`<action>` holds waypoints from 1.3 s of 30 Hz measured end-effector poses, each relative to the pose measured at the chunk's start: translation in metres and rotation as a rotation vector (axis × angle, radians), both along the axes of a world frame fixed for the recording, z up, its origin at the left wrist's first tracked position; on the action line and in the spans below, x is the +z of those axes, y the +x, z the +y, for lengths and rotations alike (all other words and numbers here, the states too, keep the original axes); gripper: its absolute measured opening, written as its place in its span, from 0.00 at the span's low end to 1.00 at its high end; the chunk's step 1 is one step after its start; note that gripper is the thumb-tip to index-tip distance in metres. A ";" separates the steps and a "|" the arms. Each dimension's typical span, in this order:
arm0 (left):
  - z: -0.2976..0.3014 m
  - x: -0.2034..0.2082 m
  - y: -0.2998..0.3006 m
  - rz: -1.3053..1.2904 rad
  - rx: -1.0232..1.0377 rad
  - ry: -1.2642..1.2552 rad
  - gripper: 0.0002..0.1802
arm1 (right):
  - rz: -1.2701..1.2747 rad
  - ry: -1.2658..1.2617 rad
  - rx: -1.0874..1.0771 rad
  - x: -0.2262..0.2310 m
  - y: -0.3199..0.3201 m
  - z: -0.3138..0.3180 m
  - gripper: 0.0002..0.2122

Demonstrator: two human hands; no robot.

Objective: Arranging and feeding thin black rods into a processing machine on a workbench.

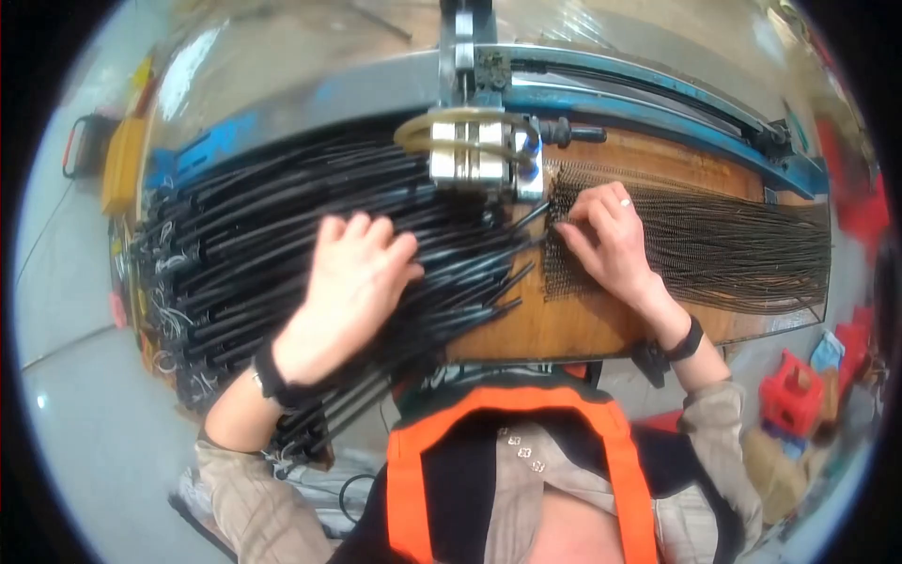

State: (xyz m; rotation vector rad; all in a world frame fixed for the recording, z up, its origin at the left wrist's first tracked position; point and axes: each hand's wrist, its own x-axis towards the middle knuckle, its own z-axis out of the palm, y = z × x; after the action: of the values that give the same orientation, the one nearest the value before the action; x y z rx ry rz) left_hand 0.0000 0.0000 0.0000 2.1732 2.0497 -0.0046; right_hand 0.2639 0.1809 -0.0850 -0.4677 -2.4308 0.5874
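Over a wide layer of black tubes (244, 221), my left hand (352, 268) is closed with its fingers bent down; the hand is slightly blurred, and whatever is under its fingertips is hidden. My right hand (606, 240) is at the left end of a spread of long, thin, dark coil-like strands (733, 249). Its thumb and forefinger are brought together close to the strand ends, too small to show what they pinch. Between my hands, one black tube (534, 216) angles up to the right, its tip near my right fingers. Other tube ends lie loosely fanned nearer to me.
A metal machine head (470, 155) with a looped hose (423, 132) hangs just beyond my hands. Behind it runs a blue rail (639, 89). The strands rest on a wooden tabletop (507, 334). White wires (169, 320) stick out at the tubes' left ends. A red container (792, 393) stands lower right.
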 end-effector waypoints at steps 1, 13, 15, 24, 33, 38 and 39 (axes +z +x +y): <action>-0.003 -0.003 0.008 -0.007 0.014 -0.010 0.09 | -0.086 -0.015 0.002 0.007 0.002 0.001 0.07; -0.011 -0.015 0.018 -0.169 -0.048 0.144 0.11 | -0.046 -0.340 -0.005 0.018 -0.004 -0.012 0.08; -0.009 -0.011 0.025 -0.246 -0.087 0.120 0.12 | -0.066 -0.763 -0.050 0.022 0.002 -0.020 0.08; 0.004 0.010 0.037 -0.112 -0.111 0.255 0.24 | 0.223 -0.555 -0.201 -0.003 0.016 -0.027 0.05; 0.070 0.045 0.071 -0.010 -0.363 0.213 0.23 | 0.394 0.415 -0.114 0.024 0.025 0.000 0.18; 0.116 0.102 0.066 0.007 -0.489 0.424 0.21 | 0.053 0.070 -0.738 0.006 0.127 0.064 0.21; 0.125 0.109 0.064 0.067 -0.438 0.432 0.21 | 0.057 0.086 -0.761 0.012 0.133 0.065 0.21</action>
State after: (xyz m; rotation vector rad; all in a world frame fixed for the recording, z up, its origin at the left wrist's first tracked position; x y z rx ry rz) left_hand 0.0636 0.1253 0.1086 2.8779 1.6783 0.3482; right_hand 0.3971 0.2463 -0.0733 -1.2301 -1.9907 0.1570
